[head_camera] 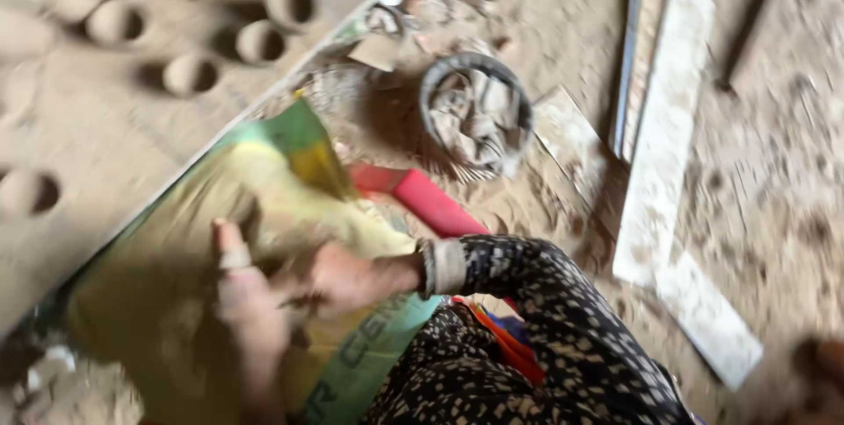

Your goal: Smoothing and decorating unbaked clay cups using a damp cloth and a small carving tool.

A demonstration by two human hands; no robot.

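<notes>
1. Dusty earth floor [774,188] runs across the right of the view, littered with scraps; at the left lies a pale board [97,135] carrying rows of small clay cups [190,74].
2. Both hands rest on a yellow-and-green woven sack [264,188] spread just in front of the person's lap. Its long side runs from lower left up toward the upper right, along the board's edge.
3. Her left hand [246,302] lies flat on the sack, fingers pointing up and away, a pale ring on one finger; it grips nothing that I can see.
4. Her right hand [338,277] comes in from the right, in a dark patterned sleeve with a bangle at the wrist. It presses on the sack beside the left hand; blur hides whether the fingers pinch the cloth.
5. Neither hand is nearer: both touch the sack near its middle.
6. Count: one sack, about seven cups clearly seen with more blurred at the frame's edge, one dark round basin [476,113] of clay-smeared rags beyond the sack, one red thing [431,201] under the sack's right edge, two whitish planks [668,126] on the floor.
</notes>
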